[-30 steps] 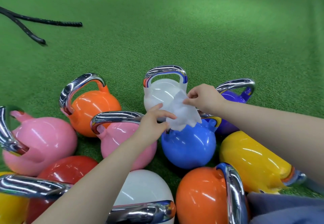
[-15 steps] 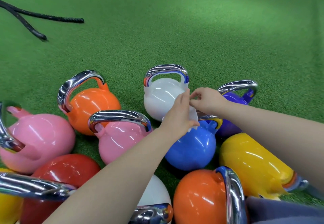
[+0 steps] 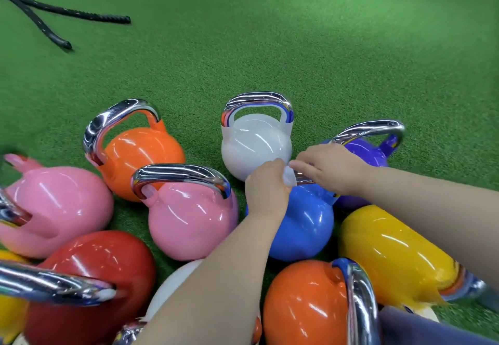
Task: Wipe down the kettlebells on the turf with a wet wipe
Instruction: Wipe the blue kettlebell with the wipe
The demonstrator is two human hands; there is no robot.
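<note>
Several glossy kettlebells with chrome handles crowd the green turf point(image 3: 270, 47). At the centre stands a blue kettlebell point(image 3: 305, 223). My left hand point(image 3: 266, 186) is closed around the white wet wipe point(image 3: 289, 176) over the left part of its handle. My right hand point(image 3: 328, 166) pinches the wipe's other end; the blue kettlebell's chrome handle shows between the hands. A white kettlebell point(image 3: 255, 145) stands just behind, a purple one point(image 3: 370, 153) to the right. A pink kettlebell point(image 3: 189, 217) is left of the blue one.
Orange kettlebell point(image 3: 140, 153) and a second pink one point(image 3: 54, 209) sit at left, red point(image 3: 91, 277) below. A yellow kettlebell point(image 3: 391, 253) lies on its side at right, another orange one point(image 3: 305, 307) in front. A black battle rope point(image 3: 62, 12) lies far left. Open turf stretches behind.
The wipe was spread open between both hands above the blue kettlebell; now it is bunched down onto the handle, with my left hand closed over it and both hands lower.
</note>
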